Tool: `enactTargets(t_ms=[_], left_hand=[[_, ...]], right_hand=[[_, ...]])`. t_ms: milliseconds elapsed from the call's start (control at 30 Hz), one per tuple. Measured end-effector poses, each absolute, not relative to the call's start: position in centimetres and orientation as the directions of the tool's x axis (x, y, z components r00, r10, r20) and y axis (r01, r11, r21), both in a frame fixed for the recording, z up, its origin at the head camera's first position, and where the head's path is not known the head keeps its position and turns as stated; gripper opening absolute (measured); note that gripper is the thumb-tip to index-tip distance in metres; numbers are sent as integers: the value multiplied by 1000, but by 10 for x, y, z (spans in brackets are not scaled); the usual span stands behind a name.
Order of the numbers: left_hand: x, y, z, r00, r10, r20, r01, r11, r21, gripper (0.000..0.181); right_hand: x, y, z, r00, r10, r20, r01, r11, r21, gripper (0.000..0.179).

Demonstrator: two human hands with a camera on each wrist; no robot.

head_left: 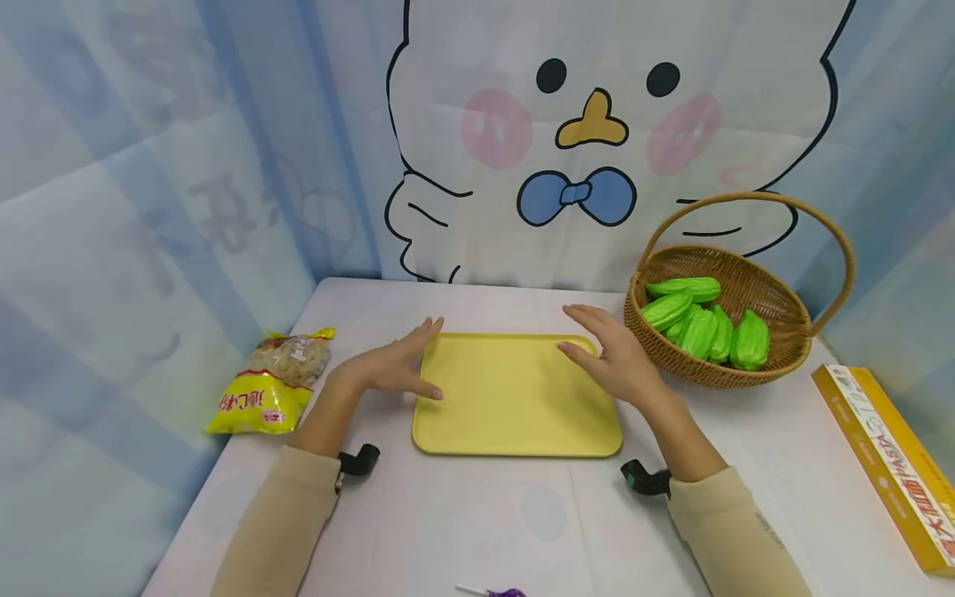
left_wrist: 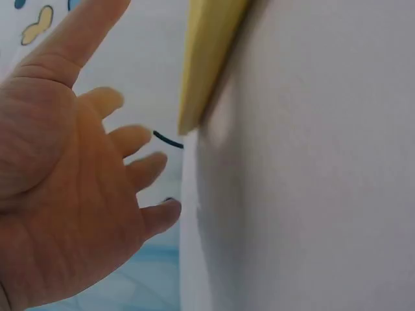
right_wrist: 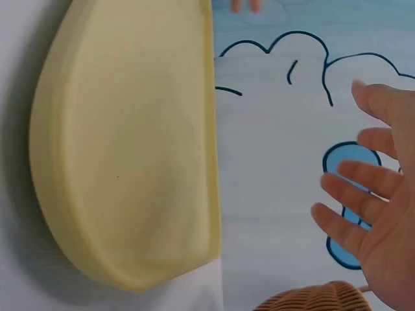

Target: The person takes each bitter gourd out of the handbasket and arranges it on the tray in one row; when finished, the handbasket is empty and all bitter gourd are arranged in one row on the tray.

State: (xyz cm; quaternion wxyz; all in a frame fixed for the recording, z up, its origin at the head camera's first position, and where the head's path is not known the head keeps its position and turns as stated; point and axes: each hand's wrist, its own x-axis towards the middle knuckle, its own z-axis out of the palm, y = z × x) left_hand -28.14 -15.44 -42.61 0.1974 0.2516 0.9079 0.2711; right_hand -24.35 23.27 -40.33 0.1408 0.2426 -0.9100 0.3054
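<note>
A yellow rectangular tray (head_left: 515,398) lies flat on the white table, in the middle of the head view. My left hand (head_left: 395,361) hovers over its left edge, fingers spread and holding nothing. Over the tray's right edge is my right hand (head_left: 612,356), its fingers also spread and its grasp empty. In the left wrist view, the palm of the left hand (left_wrist: 78,168) shows beside the corner of the tray (left_wrist: 207,58). The right wrist view has the right hand (right_wrist: 379,194) apart from the tray (right_wrist: 136,142).
A wicker basket (head_left: 791,332) with several green ridged vegetables (head_left: 749,340) stands at the back right. At the right edge lies a yellow pasta box (head_left: 888,464). A yellow and clear food bag (head_left: 272,385) sits at the left. A small purple-handled tool (head_left: 507,592) lies at the front.
</note>
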Motion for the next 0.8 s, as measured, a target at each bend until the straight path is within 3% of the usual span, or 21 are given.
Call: enactTargets(t_ms=[167, 367, 533, 800], left_hand=[[-283, -163, -433, -761, 560, -327, 312, 759, 571, 135], [-283, -170, -439, -759, 560, -332, 289, 747, 598, 137], [-285, -176, -442, -759, 560, -332, 279, 741, 612, 137], [-284, -175, -444, -771, 532, -350, 250, 759, 602, 138]], right_hand=[[-242, 236, -399, -860, -345, 376, -506, 665, -549, 46], [-245, 243, -391, -815, -330, 476, -566, 627, -535, 42], [-245, 255, -381, -795, -262, 548, -574, 617, -538, 40], [-242, 279, -365, -813, -111, 571, -485, 670, -562, 40]])
